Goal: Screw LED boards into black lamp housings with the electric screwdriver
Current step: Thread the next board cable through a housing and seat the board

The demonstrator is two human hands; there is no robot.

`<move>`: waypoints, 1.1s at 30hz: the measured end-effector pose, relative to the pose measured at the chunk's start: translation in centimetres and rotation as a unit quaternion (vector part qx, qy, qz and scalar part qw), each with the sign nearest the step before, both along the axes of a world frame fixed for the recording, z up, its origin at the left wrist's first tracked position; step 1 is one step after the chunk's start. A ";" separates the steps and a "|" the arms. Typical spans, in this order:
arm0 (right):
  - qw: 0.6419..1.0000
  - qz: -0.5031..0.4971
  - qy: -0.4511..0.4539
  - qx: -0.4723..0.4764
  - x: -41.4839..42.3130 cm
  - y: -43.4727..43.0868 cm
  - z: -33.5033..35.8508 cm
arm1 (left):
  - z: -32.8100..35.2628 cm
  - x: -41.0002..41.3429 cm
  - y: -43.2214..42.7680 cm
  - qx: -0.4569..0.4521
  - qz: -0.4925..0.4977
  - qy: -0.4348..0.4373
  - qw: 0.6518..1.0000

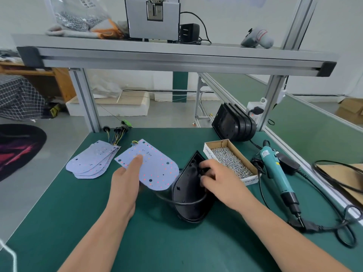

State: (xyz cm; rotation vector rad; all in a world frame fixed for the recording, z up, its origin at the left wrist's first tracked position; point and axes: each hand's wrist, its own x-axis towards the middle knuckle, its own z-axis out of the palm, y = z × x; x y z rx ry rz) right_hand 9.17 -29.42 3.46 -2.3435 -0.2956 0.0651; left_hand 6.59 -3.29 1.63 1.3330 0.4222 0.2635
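Observation:
A white LED board [155,169] with red and yellow dots is lifted off the green table, and my left hand [127,179] holds it by its near-left edge. To its right a black lamp housing [188,195] stands tilted on its rim. My right hand [214,177] curls its fingers round a black part at the housing's upper right. A black cable [176,202] crosses the housing's front. The teal electric screwdriver [274,169] lies untouched on the table at the right.
A stack of LED boards [90,161] with coloured wires lies at the left. A cardboard box of screws [231,160] sits behind my right hand. Stacked black housings [233,122] stand at the back right. A metal shelf [176,57] overhangs the table.

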 end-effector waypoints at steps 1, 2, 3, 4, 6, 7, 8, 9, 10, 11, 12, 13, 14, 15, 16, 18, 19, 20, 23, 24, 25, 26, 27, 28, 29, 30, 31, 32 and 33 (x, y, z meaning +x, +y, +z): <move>0.999 -0.010 0.012 0.031 0.2 -0.1 -0.2 | 0.0 0.1 0.4 0.048 0.010 0.003 0.999; 0.997 -0.020 0.023 0.065 0.3 -0.2 -0.4 | 0.0 0.2 0.8 0.108 0.021 0.014 0.994; 0.995 -0.028 0.026 0.087 0.4 -0.2 -0.6 | 0.1 0.3 1.4 0.161 0.032 0.033 0.986; 0.995 -0.035 0.020 0.095 0.5 -0.1 -0.8 | 0.2 0.4 1.9 0.191 0.042 0.054 0.979; 0.996 -0.038 -0.003 0.076 0.6 0.0 -1.1 | 0.4 0.4 2.4 0.183 0.055 0.074 0.979; 0.997 -0.037 -0.010 0.065 0.6 0.0 -1.2 | 0.5 0.4 2.5 0.152 0.057 0.067 0.984; 0.998 -0.035 -0.015 0.057 0.7 0.2 -1.3 | 0.7 0.4 2.4 0.101 0.056 0.050 0.992; 0.998 -0.032 -0.021 0.047 0.7 0.2 -1.3 | 0.8 0.4 2.3 0.042 0.050 0.029 0.997; 0.999 -0.028 -0.032 0.033 0.6 0.3 -1.3 | 0.9 0.4 2.2 -0.022 0.034 0.007 0.999; 0.998 -0.025 -0.050 0.012 0.5 0.4 -1.2 | 1.1 0.2 2.1 -0.085 0.000 -0.014 0.996; 0.997 -0.020 -0.073 -0.010 0.5 0.4 -1.0 | 1.5 0.0 1.9 -0.146 -0.049 -0.034 0.987; 0.995 -0.013 -0.095 -0.030 0.4 0.5 -0.8 | 1.8 -0.2 1.8 -0.194 -0.103 -0.050 0.974; 0.993 -0.002 -0.110 -0.046 0.4 0.6 -0.6 | 2.1 -0.5 1.7 -0.218 -0.153 -0.059 0.962; 0.991 0.011 -0.117 -0.065 0.4 0.7 -0.4 | 2.3 -0.8 1.6 -0.223 -0.192 -0.064 0.954; 0.989 0.024 -0.120 -0.087 0.6 0.9 -0.3 | 2.4 -1.1 1.3 -0.214 -0.221 -0.065 0.949; 0.983 0.040 -0.125 -0.128 1.2 1.2 0.0 | 2.5 -1.6 0.2 -0.178 -0.251 -0.050 0.950; 0.982 0.045 -0.126 -0.136 1.5 1.4 0.2 | 2.6 -1.9 -0.4 -0.150 -0.254 -0.035 0.955; 0.982 0.047 -0.127 -0.135 1.8 1.5 0.3 | 2.5 -2.0 -1.0 -0.113 -0.254 -0.023 0.960; 0.986 0.030 -0.110 -0.121 2.5 1.7 0.3 | 2.4 -2.2 -2.4 -0.013 -0.255 -0.027 0.967; 0.988 0.019 -0.104 -0.115 2.6 1.8 0.3 | 2.3 -2.3 -2.6 0.010 -0.250 -0.040 0.967; 0.989 0.011 -0.099 -0.109 2.7 1.9 0.2 | 2.3 -2.2 -2.8 0.034 -0.244 -0.053 0.968; 0.990 0.009 -0.096 -0.105 2.8 2.0 0.2 | 2.2 -2.2 -3.0 0.059 -0.240 -0.064 0.967; 0.990 0.012 -0.092 -0.106 2.9 2.2 0.1 | 2.2 -2.2 -3.2 0.084 -0.234 -0.070 0.966; 0.990 0.018 -0.087 -0.108 2.9 2.2 0.2 | 2.0 -2.1 -3.4 0.108 -0.223 -0.071 0.966; 0.990 0.030 -0.082 -0.109 2.9 2.3 0.3 | 1.9 -1.9 -3.5 0.129 -0.208 -0.067 0.967; 0.991 0.045 -0.077 -0.103 2.9 2.1 0.3 | 1.7 -1.7 -3.5 0.149 -0.192 -0.059 0.968; 0.991 0.065 -0.075 -0.090 2.9 1.9 0.5 | 1.6 -1.5 -3.6 0.169 -0.182 -0.051 0.967; 0.991 0.086 -0.071 -0.075 2.9 1.6 0.5 | 1.5 -1.4 -3.6 0.186 -0.176 -0.045 0.966; 0.991 0.100 -0.062 -0.060 2.8 1.3 0.5 | 1.5 -1.4 -3.6 0.200 -0.172 -0.042 0.964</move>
